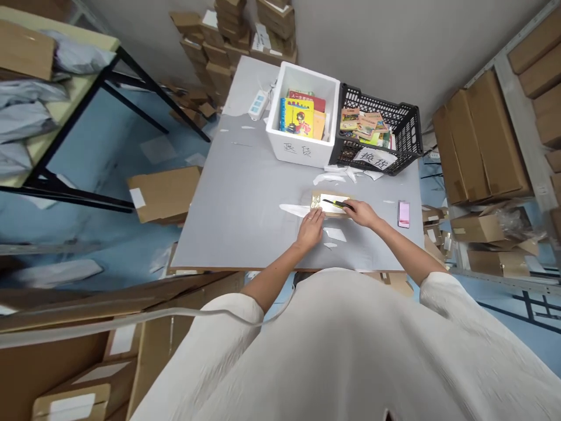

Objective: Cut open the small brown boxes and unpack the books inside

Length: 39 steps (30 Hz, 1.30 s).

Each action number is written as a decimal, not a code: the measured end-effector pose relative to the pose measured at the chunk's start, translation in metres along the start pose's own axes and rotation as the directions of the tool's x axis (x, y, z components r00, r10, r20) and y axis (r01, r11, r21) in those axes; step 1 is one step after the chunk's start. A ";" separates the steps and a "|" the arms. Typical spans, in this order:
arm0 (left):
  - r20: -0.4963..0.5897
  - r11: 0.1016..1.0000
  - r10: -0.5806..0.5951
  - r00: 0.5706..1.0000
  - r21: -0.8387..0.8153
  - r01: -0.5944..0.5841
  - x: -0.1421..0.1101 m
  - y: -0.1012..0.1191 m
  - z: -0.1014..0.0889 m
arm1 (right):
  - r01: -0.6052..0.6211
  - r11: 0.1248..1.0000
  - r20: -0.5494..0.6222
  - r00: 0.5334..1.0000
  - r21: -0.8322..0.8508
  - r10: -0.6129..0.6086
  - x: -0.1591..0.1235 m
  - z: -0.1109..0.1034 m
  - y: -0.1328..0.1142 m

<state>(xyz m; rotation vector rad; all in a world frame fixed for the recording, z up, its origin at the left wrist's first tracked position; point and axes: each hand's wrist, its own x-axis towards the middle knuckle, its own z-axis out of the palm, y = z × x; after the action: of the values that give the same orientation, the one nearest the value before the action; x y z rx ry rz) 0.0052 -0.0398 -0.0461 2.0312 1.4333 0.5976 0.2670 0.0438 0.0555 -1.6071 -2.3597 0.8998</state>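
A small flat cardboard parcel (329, 200) with a shiny taped top lies on the grey table (245, 199). My left hand (310, 228) rests at its near left corner, fingers bent and pressing down on it. My right hand (362, 213) is closed on a yellow and black utility knife (336, 203), whose blade points left across the parcel's top. White scraps of tape or paper (294, 209) lie around the parcel.
A white foam box (302, 149) of colourful books and a black plastic crate (409, 126) of booklets stand at the table's far side. A pink phone (404, 213) lies to the right. A white power strip (258, 104), cardboard boxes, shelving at right and another table at left surround it.
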 end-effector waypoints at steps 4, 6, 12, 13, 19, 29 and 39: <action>0.008 0.999 0.032 0.999 0.022 -0.032 -0.007 0.000 0.002 | 0.015 0.988 0.080 0.997 -0.152 -0.002 0.020 0.009 -0.023; 0.015 0.998 0.038 0.999 0.041 -0.039 -0.010 0.001 0.001 | 0.016 0.970 0.121 0.993 -0.244 0.015 0.025 0.010 -0.034; 0.095 0.982 0.054 0.994 0.177 -0.070 -0.015 0.006 -0.005 | -0.001 0.899 0.224 0.968 -0.437 0.110 0.025 0.000 -0.065; 0.102 0.979 0.056 0.993 0.188 -0.075 -0.015 0.006 -0.005 | -0.004 0.891 0.230 0.966 -0.454 0.122 0.025 -0.002 -0.070; 0.104 0.976 0.073 0.992 0.195 -0.092 -0.013 0.006 -0.007 | -0.022 0.848 0.240 0.955 -0.529 0.174 0.021 -0.007 -0.090; 0.116 0.971 0.056 0.992 0.223 -0.081 -0.002 0.006 -0.010 | -0.025 0.818 0.244 0.949 -0.574 0.200 0.028 -0.012 -0.098; 0.111 0.970 0.035 0.993 0.237 -0.061 0.004 0.008 -0.011 | 0.006 0.818 0.275 0.943 -0.576 0.186 0.042 -0.014 -0.095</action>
<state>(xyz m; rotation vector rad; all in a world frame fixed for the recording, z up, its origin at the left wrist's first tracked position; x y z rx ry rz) 0.0049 -0.0361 -0.0326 2.2541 1.4547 0.3418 0.1796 0.0631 0.1109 -1.9075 -3.0204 0.5087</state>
